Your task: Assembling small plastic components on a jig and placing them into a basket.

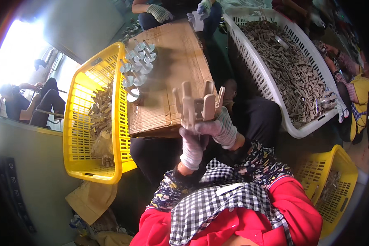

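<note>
In front of me, over the near edge of a cardboard box, I hold a ring of beige plastic clips that look like clothes pegs, pointing upward. My left hand, in a pale glove, is closed around the cluster's lower left side. On its right side, my right hand, in a striped glove, grips the same cluster with the thumb across its base. My fingers partly hide the underside. Several grey metal discs with upright rods stand grouped on the box's left side.
To the left is a yellow basket of beige pieces; a big white crate of similar clips stands to the right. Another yellow basket sits lower right. Across the box a co-worker's gloved hand holds a white plastic piece. Other people sit nearby.
</note>
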The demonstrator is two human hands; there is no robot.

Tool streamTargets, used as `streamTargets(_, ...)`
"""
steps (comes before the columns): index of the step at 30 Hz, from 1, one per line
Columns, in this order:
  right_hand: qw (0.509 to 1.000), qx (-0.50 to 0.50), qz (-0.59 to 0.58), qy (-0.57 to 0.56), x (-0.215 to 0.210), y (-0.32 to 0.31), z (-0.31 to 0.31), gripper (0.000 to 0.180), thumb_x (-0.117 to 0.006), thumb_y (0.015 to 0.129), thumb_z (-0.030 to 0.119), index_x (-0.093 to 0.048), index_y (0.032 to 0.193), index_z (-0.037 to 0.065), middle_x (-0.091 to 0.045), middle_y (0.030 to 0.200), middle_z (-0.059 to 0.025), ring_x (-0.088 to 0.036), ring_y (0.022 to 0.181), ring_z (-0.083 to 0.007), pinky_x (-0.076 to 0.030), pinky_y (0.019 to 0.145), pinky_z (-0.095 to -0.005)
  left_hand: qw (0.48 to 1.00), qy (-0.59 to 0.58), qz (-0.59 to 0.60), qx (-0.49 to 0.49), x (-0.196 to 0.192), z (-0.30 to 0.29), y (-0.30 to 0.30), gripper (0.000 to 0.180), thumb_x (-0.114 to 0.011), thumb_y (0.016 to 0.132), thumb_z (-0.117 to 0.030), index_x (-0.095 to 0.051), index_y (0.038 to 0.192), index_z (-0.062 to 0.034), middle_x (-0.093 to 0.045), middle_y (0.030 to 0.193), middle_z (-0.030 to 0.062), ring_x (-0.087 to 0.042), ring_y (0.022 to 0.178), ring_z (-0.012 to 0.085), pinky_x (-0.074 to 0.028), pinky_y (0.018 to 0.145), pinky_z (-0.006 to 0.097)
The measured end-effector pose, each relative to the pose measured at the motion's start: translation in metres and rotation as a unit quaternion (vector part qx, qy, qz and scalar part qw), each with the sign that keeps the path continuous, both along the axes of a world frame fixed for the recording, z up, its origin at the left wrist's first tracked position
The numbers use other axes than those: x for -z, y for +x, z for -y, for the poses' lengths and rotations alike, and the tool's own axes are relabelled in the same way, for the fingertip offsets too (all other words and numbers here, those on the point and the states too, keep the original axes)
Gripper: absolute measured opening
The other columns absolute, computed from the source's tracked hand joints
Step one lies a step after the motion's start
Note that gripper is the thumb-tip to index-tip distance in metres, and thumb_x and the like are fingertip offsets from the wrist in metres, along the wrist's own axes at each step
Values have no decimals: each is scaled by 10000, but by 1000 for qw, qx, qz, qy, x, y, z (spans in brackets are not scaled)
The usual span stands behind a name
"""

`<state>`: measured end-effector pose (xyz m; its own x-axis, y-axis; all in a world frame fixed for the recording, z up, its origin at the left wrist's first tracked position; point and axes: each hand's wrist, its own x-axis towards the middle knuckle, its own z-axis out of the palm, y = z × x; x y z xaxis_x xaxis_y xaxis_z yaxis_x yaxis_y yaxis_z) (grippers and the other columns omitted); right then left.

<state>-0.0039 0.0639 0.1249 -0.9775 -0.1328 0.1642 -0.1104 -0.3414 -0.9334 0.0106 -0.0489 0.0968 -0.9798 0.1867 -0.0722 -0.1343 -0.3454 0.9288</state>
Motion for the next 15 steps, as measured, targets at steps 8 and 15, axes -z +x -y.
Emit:
streamTargets(8, 977, -111, 97, -154, 13, 11, 30, 668, -694, 732, 376, -467, 1214, -28, -579, 1126, -124, -583, 995, -233, -455, 891, -369, 954, 193, 156, 170, 12, 43, 9, 799, -249, 733, -794, -510, 1052, -109, -409, 607, -38, -349, 444, 52, -257, 387, 193)
streamTargets(15, 980, -159, 116, -1, 6, -18, 67, 657, -601, 830, 463, -439, 1262, -6, -595, 1078, -91, -570, 964, -172, -449, 859, -292, 832, -364, -385, -166, 0, 135, -18, 266, -522, 870, -205, -537, 1080, -42, -558, 766, 44, -484, 512, 111, -415, 476, 235)
